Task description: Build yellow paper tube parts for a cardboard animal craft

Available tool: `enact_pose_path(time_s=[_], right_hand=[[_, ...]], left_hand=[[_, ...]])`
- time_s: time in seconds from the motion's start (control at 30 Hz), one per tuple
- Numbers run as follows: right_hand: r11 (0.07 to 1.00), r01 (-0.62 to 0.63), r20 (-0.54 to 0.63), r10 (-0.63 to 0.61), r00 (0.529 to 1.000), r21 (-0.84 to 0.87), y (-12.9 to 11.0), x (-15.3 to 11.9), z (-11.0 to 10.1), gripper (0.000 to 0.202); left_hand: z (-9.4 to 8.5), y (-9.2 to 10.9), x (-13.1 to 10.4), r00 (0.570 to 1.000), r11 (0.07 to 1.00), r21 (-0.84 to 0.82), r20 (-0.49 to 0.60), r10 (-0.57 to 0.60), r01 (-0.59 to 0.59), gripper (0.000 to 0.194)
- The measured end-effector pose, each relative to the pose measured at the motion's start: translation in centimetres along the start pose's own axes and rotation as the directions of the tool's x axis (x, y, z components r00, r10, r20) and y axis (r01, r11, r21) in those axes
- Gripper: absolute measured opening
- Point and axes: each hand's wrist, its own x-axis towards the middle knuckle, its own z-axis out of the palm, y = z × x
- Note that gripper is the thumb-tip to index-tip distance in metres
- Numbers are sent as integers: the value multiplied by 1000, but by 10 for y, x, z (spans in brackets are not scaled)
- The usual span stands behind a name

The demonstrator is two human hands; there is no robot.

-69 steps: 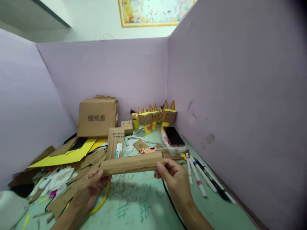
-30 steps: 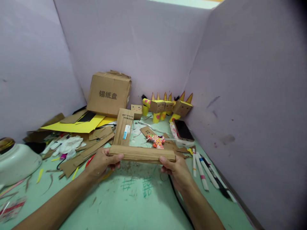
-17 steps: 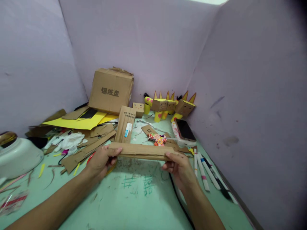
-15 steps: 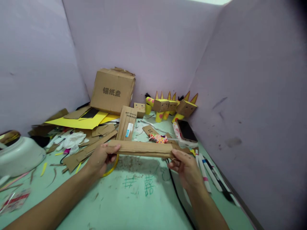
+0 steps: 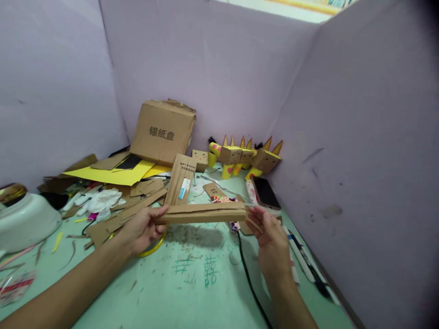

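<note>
We've got our left hand (image 5: pixel 147 228) pinching the left end of a cardboard strip (image 5: pixel 204 213) above the scribbled green tabletop (image 5: pixel 185 304); right hand (image 5: pixel 272 235) half-spread by its right end, contact unclear. Lilac partitions (image 5: pixel 219 68) left, far, right.

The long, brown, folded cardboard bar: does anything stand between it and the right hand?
Nothing visible stands between the cardboard bar and the bare right hand: the hand is close beside the bar's right end, though contact is unclear. The multicoloured patterned object lies behind the bar, not between them.
</note>
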Motion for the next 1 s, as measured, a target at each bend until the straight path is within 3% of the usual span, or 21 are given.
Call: enact_pose_path(time_s=[0.17,0.23,0.27,0.33,0.4,0.43,0.5,0.6,0.67,0.77,0.83,0.9,0.97,1.0], right_hand=[[981,142,-9,-144,990,-132,0,-4,-2,24],[920,283,28,-287,958,-271,-1,-7,-1,23],[851,391,95,-383,919,-351,-1,-9,-1,23],[646,614,299,-539,787,-453,0,-13,2,25],[475,748,473,-581,663,-464,1,-16,4,23],[441,769,520,-567,639,-463,2,-18,5,21],[476,737,550,-492,675,-480,3,-18,6,19],[622,569,564,-236,791,-537,-5,-15,9,19],[681,455,589,-43,807,-574,-16,-13,15,21],[748,300,600,161,783,-592,-33,-12,32,33],[798,164,630,311,712,-580,-39,-14,43,48],[834,60,714,430,552,-549,-38,-17,51,56],[875,-14,791,443,421,-483,-30,-19,55,55],[900,-55,812,416,408,-433,-25,-20,56,52]], left_hand=[[-4,-6,6,995,995,-27,21,97,-96,7],[-6,-10,9,991,992,3,48,125,-126,8],[-8,-12,10,991,992,29,71,117,-119,10],[-9,-16,11,989,993,79,119,82,-92,14],[-9,-19,10,988,991,113,144,60,-77,17],[-8,-21,9,987,989,126,150,55,-74,18],[-6,-22,6,985,982,172,166,50,-79,20],[-4,-17,-1,974,948,294,222,56,-121,21],[-4,-10,-6,963,916,366,260,69,-165,22],[-4,4,-12,943,862,449,320,92,-236,23],[0,13,-16,927,817,509,365,83,-273,23],[8,21,-18,919,762,564,381,101,-318,21],[19,25,-20,911,702,599,369,185,-386,21],[25,27,-20,893,676,588,357,275,-444,22]])
